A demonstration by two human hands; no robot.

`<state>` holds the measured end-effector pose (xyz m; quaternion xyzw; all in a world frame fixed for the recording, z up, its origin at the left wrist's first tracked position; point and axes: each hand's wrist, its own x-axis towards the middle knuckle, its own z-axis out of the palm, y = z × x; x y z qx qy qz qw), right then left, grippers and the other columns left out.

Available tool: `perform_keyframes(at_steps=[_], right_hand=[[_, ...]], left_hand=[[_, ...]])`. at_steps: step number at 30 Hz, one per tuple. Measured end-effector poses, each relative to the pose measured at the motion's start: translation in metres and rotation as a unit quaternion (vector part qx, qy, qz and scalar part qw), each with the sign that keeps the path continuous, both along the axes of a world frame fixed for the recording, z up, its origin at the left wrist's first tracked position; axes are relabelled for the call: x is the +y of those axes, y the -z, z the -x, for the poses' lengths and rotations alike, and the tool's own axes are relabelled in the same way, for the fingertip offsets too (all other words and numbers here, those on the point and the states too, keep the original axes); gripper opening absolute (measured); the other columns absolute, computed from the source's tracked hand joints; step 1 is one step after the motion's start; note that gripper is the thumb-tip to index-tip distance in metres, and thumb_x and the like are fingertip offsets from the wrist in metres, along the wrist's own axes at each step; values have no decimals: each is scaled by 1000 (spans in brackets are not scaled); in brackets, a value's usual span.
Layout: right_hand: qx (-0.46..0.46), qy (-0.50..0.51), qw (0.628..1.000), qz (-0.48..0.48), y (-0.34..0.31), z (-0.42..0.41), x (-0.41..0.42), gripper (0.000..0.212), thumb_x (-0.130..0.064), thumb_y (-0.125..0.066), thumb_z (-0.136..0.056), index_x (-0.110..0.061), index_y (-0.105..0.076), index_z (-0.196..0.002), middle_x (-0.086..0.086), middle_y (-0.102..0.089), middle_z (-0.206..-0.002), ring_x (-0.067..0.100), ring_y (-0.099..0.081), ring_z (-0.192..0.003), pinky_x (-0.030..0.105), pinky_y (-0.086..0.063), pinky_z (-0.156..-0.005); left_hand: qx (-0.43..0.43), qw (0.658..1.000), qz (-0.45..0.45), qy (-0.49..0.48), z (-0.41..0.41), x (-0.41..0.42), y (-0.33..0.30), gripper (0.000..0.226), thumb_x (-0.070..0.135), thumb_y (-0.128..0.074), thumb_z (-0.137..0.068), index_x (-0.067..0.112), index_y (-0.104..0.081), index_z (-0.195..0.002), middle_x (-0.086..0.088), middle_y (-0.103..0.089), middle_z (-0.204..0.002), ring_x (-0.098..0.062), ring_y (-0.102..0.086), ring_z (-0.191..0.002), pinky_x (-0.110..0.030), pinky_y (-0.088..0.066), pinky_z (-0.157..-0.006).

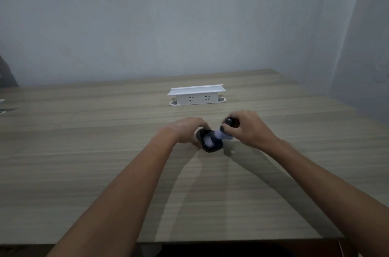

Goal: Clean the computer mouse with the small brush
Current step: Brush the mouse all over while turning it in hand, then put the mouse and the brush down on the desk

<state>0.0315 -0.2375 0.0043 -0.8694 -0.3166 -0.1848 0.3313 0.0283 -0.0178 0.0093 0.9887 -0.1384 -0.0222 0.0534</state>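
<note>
A black computer mouse (211,145) lies on the wooden table (105,151) at mid-depth, slightly right of centre. My left hand (187,129) grips its left side and far end, holding it in place. My right hand (247,128) is closed around a small brush (224,133) with a black rounded handle top and pale bristles. The bristles point down-left and touch the top of the mouse. They look blurred. Part of the mouse is hidden under my left fingers.
A white pop-up power socket box (196,95) stands on the table behind the hands, near the grey wall. Dark objects sit at the far left edge (5,79). The table's near edge runs along the bottom of the view.
</note>
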Motion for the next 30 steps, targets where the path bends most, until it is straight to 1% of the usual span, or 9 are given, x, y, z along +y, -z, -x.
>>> perform_keyframes(at_steps=[5, 11, 14, 16, 20, 24, 26, 28, 30], right_hand=[[42, -67, 997, 26, 2, 9, 6, 15, -28, -73, -84, -16, -81, -90, -1, -76, -77, 12, -68, -72, 28, -49, -67], [29, 15, 999, -8, 4, -1, -11, 10, -18, -73, -80, -13, -81, -83, 2, -76, -75, 14, -67, -72, 15, -42, -60], [55, -37, 998, -14, 2, 6, -9, 9, -24, -75, -83, -19, -81, -85, -6, -75, -72, 3, -65, -65, 15, -44, -59], [63, -33, 997, -1, 3, 4, -13, 8, -22, -75, -84, -19, -82, -85, -8, -74, -71, -2, -62, -59, 12, -44, -58], [31, 33, 999, -2, 5, -5, -23, 10, -20, -74, -83, -14, -81, -85, -1, -76, -74, 9, -63, -68, 12, -40, -58], [86, -46, 995, -30, 9, 8, -19, 11, -26, -76, -86, -17, -82, -87, -5, -75, -69, 2, -62, -55, 20, -48, -58], [81, -29, 996, -13, 13, 5, -20, 12, -26, -75, -85, -18, -83, -90, -5, -78, -76, 6, -67, -65, 23, -51, -63], [63, 15, 998, -13, 15, -1, -24, 13, -26, -73, -86, -17, -82, -91, -5, -78, -79, 8, -69, -72, 21, -48, -63], [71, 35, 996, -34, 15, -5, -27, 12, -24, -72, -87, -16, -82, -91, -5, -76, -76, 9, -67, -66, 15, -46, -59]], left_hand=[[-13, 1000, 0, -3, -2, 1, 1, 68, 27, -86, -72, 20, -58, -135, -3, -60, -136, -25, -54, -126, -37, -44, -103], [-1, 999, 30, -14, -2, 1, 3, 71, 25, -86, -73, 18, -57, -137, -4, -60, -136, -25, -54, -126, -34, -48, -98], [3, 999, 28, -18, -2, 1, 3, 71, 25, -86, -73, 19, -57, -137, -4, -59, -136, -24, -54, -126, -34, -49, -97], [6, 999, 29, -19, -2, 1, 3, 71, 25, -86, -73, 20, -56, -137, -4, -59, -136, -24, -54, -126, -35, -49, -98], [8, 999, 37, -23, -2, 2, 4, 72, 24, -87, -72, 20, -56, -137, -3, -59, -137, -24, -54, -126, -37, -49, -100], [8, 999, 37, -21, -4, 3, 5, 71, 26, -86, -73, 21, -57, -137, -3, -59, -136, -24, -53, -126, -34, -48, -97], [4, 999, 35, -18, -1, 4, 4, 68, 25, -85, -75, 19, -57, -136, -3, -58, -138, -23, -51, -129, -33, -47, -99], [1, 999, 38, -23, 1, 7, 4, 65, 25, -84, -76, 19, -57, -135, -3, -57, -139, -22, -49, -130, -37, -45, -103], [3, 999, 38, -35, 3, 12, 3, 63, 28, -84, -76, 20, -58, -133, -1, -56, -139, -23, -49, -130, -41, -45, -105]])
